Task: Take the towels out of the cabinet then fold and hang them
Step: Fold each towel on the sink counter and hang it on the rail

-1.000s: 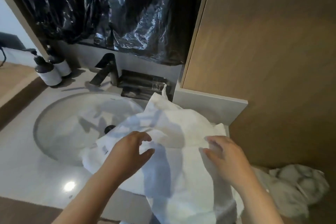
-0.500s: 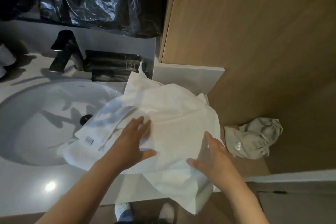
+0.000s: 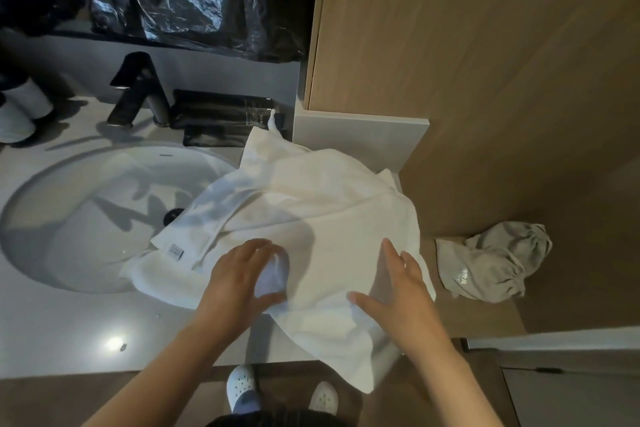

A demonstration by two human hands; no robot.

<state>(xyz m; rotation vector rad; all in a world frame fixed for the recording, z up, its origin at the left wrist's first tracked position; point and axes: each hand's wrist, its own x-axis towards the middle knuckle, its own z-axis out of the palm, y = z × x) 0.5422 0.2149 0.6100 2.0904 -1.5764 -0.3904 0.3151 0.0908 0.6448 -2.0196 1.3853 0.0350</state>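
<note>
1. A pale vanity counter beside a wood-panelled cabinet carries the work. No rail for hanging is in view.
2. The white towel lies spread and creased across the counter's right end. Its left part drapes over the rim of the sink, and its near corner hangs off the front edge.
3. The right hand lies flat on the towel near its right edge, fingers straight, as it did half a second ago.
4. The left hand, flat on the cloth half a second ago, now has fingers and thumb curled round a raised bunch of towel near the middle. That grip suggests smoothing is over and a fold is starting; hanging is yet to come.
5. A small sewn label marks the towel's left edge.
</note>
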